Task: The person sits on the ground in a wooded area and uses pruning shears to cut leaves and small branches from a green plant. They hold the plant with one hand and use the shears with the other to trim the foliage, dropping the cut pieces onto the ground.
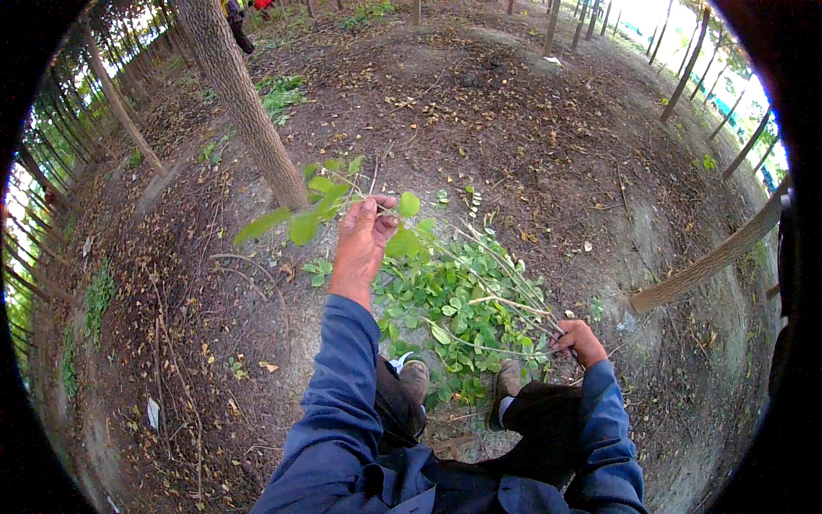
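Note:
My left hand [365, 241] is raised in front of me and pinches a leafy twig [329, 198] between thumb and fingers. Broad green leaves spread out on both sides of its fingertips. Low on the right, my right hand [580, 344] grips the ends of several thin branches [517, 289], mostly bare. These branches slant up and left, towards the left hand. Whether the pinched twig belongs to one of them is hard to tell. Beneath them, a heap of green leaves [459, 299] lies on the ground in front of and between my shoes [416, 379].
A thick tree trunk [247, 103] rises just beyond my left hand, and another trunk [713, 257] leans at the right. Dry leaves and fallen sticks [282, 299] litter the soil. Part of a person [237, 26] shows at the top left.

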`<action>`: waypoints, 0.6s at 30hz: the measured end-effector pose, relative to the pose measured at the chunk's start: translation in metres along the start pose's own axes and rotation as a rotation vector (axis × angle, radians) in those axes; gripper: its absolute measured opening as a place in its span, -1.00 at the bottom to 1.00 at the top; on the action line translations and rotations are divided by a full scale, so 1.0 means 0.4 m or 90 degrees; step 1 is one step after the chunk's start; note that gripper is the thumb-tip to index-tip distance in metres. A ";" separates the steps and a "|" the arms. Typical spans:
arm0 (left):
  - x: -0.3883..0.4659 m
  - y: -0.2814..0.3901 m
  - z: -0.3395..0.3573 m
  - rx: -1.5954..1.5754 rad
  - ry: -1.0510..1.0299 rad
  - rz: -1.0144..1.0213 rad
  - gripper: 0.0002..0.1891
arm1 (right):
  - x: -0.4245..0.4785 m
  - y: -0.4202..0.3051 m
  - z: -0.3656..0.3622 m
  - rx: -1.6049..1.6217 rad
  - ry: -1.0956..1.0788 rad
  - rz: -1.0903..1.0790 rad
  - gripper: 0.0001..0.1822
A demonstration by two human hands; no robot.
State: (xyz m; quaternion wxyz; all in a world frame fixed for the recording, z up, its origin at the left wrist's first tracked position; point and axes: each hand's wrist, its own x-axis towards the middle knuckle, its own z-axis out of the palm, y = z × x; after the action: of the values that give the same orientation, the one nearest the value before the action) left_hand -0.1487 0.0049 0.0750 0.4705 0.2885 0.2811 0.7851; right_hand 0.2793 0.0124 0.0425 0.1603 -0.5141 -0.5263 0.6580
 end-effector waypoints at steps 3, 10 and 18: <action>0.004 -0.006 -0.016 -0.048 -0.004 -0.016 -0.80 | 0.006 0.005 -0.010 -0.060 -0.028 -0.002 -0.86; -0.001 -0.018 0.005 -0.059 0.016 -0.019 -0.77 | 0.008 0.003 -0.007 -0.033 -0.018 0.003 -0.85; 0.008 -0.039 -0.032 0.033 0.078 -0.042 -0.80 | 0.008 0.006 -0.009 -0.055 -0.012 -0.019 -0.87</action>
State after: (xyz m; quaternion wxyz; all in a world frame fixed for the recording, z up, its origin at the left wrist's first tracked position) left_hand -0.1501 0.0118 0.0558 0.4705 0.2424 0.3389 0.7779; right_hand 0.2817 0.0158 0.0390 0.1431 -0.5063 -0.5632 0.6372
